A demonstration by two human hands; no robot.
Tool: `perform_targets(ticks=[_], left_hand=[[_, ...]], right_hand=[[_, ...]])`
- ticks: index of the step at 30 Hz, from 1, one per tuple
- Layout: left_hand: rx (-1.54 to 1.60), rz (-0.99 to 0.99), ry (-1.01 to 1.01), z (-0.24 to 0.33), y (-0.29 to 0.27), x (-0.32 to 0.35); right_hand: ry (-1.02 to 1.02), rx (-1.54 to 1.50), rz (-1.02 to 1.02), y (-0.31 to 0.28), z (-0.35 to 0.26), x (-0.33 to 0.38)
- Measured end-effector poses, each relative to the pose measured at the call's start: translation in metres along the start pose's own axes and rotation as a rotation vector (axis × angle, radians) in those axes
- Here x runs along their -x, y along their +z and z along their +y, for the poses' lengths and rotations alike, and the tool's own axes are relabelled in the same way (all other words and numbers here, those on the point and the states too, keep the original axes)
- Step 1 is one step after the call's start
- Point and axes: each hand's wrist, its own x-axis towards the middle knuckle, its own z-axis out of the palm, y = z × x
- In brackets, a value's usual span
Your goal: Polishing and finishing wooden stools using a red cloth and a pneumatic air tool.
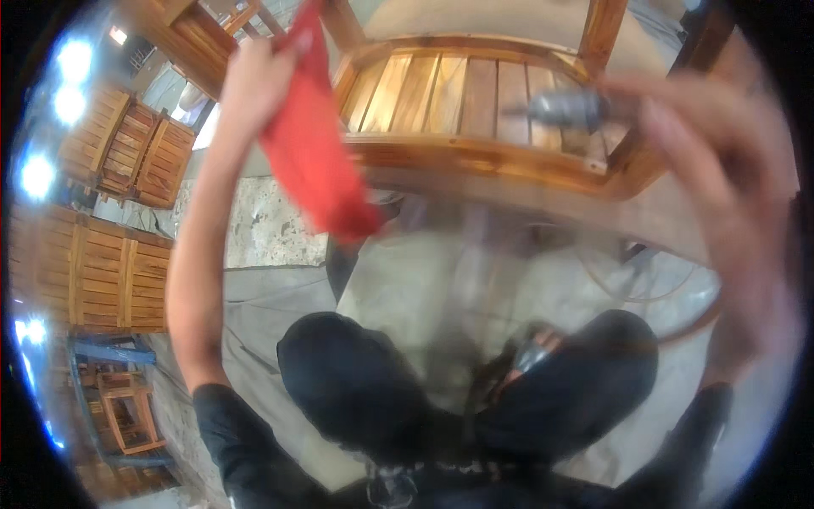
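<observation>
A red cloth (315, 144) hangs from my left hand (254, 81), whose fingers are closed on its upper part beside a wooden post. Raised on the right, my right hand (712, 144) is smeared by motion. It grips a silver hand tool (566, 109) with a dark collar and a thin tip pointing left; its exact kind is unclear. Behind and below the tool stands a wooden furniture frame (475, 157) with a slatted panel (449, 93) and upright legs. The tool appears apart from the slats, though blur hides the exact gap.
A brownish hose (687, 332) curves by my right forearm. Slatted wooden pieces (127, 271) stand at the left, with a blue frame (110, 352) below them. My bent knees (348, 373) are under the work, above a pale floor (424, 280) with a grey sheet (271, 305).
</observation>
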Motion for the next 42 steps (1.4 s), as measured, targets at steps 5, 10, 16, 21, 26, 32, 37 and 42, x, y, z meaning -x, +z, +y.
perform_targets(ticks=[5,10,16,21,26,32,37,42], left_hand=[[0.288,-0.17,0.707,0.058,0.038,0.0],[0.404,-0.117,1.115,0.117,0.216,0.064],[0.187,0.25,1.261,0.075,0.238,0.087],[0.076,0.092,1.154,-0.016,0.207,0.049],[-0.009,0.403,1.069,-0.072,0.175,0.056],[0.266,0.284,1.159,0.017,0.232,0.066],[0.446,0.123,1.43,0.023,0.236,0.075],[0.58,-0.099,1.558,0.024,0.246,0.075]], right_hand=[[-0.085,0.125,-0.148,-0.023,0.027,-0.055],[0.054,0.344,-0.213,-0.015,0.0,-0.042],[-0.055,-0.254,-0.507,0.075,-0.018,-0.07],[-0.052,-0.138,-0.27,0.097,-0.004,-0.057],[-0.004,-0.028,-0.245,0.076,0.005,-0.031],[-0.083,-0.035,-0.189,0.058,-0.015,-0.03],[-0.042,-0.216,-0.246,0.073,-0.038,-0.033],[0.016,0.05,-0.324,0.079,-0.023,-0.032]])
